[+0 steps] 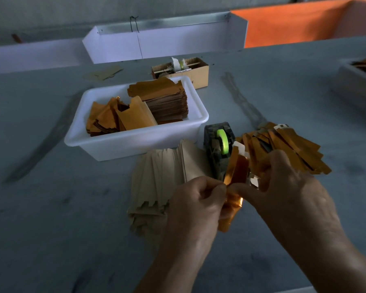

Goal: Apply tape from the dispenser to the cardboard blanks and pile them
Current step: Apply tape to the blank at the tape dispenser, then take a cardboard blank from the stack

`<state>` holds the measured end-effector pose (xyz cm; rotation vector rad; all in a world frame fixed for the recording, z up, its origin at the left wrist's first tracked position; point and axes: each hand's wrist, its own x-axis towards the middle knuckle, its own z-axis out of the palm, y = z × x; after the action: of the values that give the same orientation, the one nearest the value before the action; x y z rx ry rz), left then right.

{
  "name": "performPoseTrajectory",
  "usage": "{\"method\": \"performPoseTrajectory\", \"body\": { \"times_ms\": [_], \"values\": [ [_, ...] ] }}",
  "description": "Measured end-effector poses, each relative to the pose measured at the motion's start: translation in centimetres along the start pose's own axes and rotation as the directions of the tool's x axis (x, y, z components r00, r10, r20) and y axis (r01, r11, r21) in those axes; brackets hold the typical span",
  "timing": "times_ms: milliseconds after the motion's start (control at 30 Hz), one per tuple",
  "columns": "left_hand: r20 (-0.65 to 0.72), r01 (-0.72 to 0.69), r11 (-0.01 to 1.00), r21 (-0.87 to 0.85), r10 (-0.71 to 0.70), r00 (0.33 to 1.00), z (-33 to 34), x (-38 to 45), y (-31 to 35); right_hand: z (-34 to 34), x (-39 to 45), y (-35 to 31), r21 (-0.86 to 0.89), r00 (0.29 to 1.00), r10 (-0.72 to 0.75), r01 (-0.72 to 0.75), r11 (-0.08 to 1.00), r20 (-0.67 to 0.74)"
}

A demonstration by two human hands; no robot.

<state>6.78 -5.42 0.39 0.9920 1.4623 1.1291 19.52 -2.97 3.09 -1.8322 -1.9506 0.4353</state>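
hands (237, 193) pinch gold blank (236, 172) — beside tape dispenser (219, 149) | fanned pile (283, 144) right

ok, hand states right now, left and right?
Left hand: pinching the gold cardboard blank.
Right hand: gripping the same blank.

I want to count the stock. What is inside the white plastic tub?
The white tub holds a neat stack of cardboard blanks on its right side and loose gold blanks on its left. The tub's bottom and anything beneath them are covered.
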Motion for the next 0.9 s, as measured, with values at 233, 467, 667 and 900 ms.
{"method": "performPoseTrajectory", "body": {
  "times_ms": [233, 467, 667, 900],
  "values": [
    [0.064, -0.049, 0.986, 0.159, 0.039, 0.997, -0.8, 0.3, 0.6, 2.2, 0.5, 1.6, 0.687, 0.977, 0.083, -0.196, 0.7, 0.195],
    [-0.287, 0.107, 0.48, 0.871, 0.318, 0.904, -1.6, 4.0, 0.4, 1.9, 5.2, 5.5, 0.374, 0.958, 0.155, -0.056, 0.926, -0.24],
    [-0.297, 0.221, 0.385, 0.896, 0.149, 0.943, -1.4, 6.8, 0.1, 3.5, 8.2, 7.9, -0.004, 0.959, 0.24, -0.244, 0.97, -0.152],
    [-0.3, 0.188, 0.635, 0.749, 0.073, 0.951, -4.1, 6.6, 0.9, 3.6, 7.0, 8.4, -0.101, 0.948, 0.247, -0.271, 0.957, -0.199]
  ]
}}
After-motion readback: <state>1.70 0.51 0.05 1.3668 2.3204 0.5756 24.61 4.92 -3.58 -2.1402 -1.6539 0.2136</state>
